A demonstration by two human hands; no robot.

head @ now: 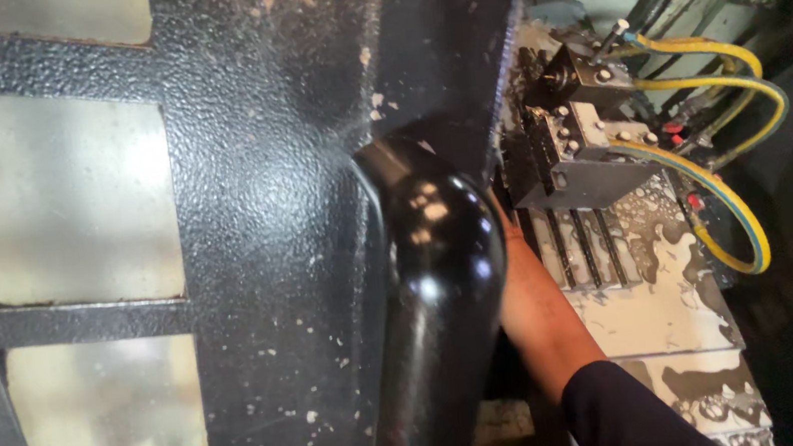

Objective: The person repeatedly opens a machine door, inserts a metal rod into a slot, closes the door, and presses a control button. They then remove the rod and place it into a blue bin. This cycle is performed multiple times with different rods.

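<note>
My right arm [540, 311], in a dark sleeve pushed up the forearm, reaches from the bottom right into a machine, passing behind a glossy black bar handle [439, 278]. The hand itself is hidden behind that handle and the door edge, so I cannot tell what it touches or holds. The handle is fixed to a black textured metal door [265, 219] that fills the left of the view. Just beyond my wrist sits a dark metal tool block [580, 155] with several screws, wet and speckled. My left hand is out of sight.
The door has frosted window panes [49, 185] in a black grid. Yellow hoses [740, 211] curve around the tool block on the right. Below it lies a pale machine surface [659, 312] spattered with liquid. The far right is dark.
</note>
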